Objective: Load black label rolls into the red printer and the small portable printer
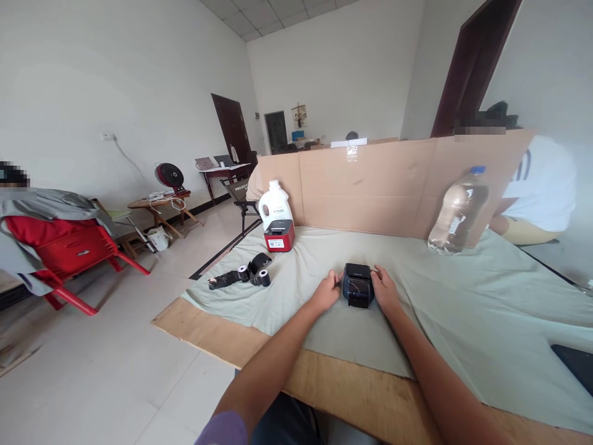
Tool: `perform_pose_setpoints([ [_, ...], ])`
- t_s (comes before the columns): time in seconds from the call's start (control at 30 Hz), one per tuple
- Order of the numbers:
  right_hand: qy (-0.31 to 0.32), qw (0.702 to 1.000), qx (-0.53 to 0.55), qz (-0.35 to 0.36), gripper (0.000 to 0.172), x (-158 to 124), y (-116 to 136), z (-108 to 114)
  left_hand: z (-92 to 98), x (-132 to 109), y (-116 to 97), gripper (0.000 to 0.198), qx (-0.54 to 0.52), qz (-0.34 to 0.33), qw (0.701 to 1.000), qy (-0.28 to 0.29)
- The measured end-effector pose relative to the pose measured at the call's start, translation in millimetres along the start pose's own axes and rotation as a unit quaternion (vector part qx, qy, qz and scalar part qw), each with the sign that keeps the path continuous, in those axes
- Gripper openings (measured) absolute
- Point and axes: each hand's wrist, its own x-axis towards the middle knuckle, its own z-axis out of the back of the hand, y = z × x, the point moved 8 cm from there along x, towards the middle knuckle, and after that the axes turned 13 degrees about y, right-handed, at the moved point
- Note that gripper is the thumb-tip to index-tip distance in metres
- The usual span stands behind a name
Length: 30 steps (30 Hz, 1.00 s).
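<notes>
A small black portable printer (358,284) sits on the cloth in front of me, with a glossy dark strip hanging down its near side. My left hand (327,290) is at its left side, fingers curled and fingertips against the edge. On the opposite side my right hand (385,290) grips the casing, its fingers along the right edge. To the left lie two small rolls (264,277) with white cores and a loose black strip (225,280) trailing from them. Behind these stands a red and black box-shaped device (279,236) with a white label.
A white jug (277,204) stands behind the red device. A clear bottle with a blue cap (458,213) is at the right, before a cardboard screen (361,191). A dark flat object (574,364) lies at the right edge. Other people sit at the far left and beyond the screen.
</notes>
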Motion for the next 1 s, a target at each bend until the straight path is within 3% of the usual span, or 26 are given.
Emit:
perform_pose_setpoints([
  [0.13, -0.014, 1.000, -0.013, 0.004, 0.060, -6, 9, 3, -2.1, -2, -2, 0.029, -0.078, -0.016, 0.997, 0.007],
  [0.3, -0.075, 0.996, -0.031, 0.030, 0.052, -21, 26, 16, -5.1, -3, -4, 0.007, -0.094, -0.005, 0.996, -0.011],
  [0.43, -0.085, 0.995, -0.021, 0.042, 0.056, -24, 28, 19, -8.3, -1, -4, 0.018, -0.136, -0.027, 0.990, -0.009],
  [0.67, -0.023, 0.999, -0.003, 0.047, 0.058, -12, 19, 7, -11.0, 5, 7, 0.024, -0.182, -0.036, 0.983, -0.014],
  [0.83, 0.015, 0.998, -0.050, 0.020, 0.059, -1, 8, -4, -12.2, 7, 10, 0.025, -0.193, -0.028, 0.981, -0.016],
  [1.0, 0.032, 0.994, -0.100, 0.020, 0.056, 5, 11, 1, -11.9, 6, 11, 0.026, -0.203, -0.021, 0.979, -0.021],
])
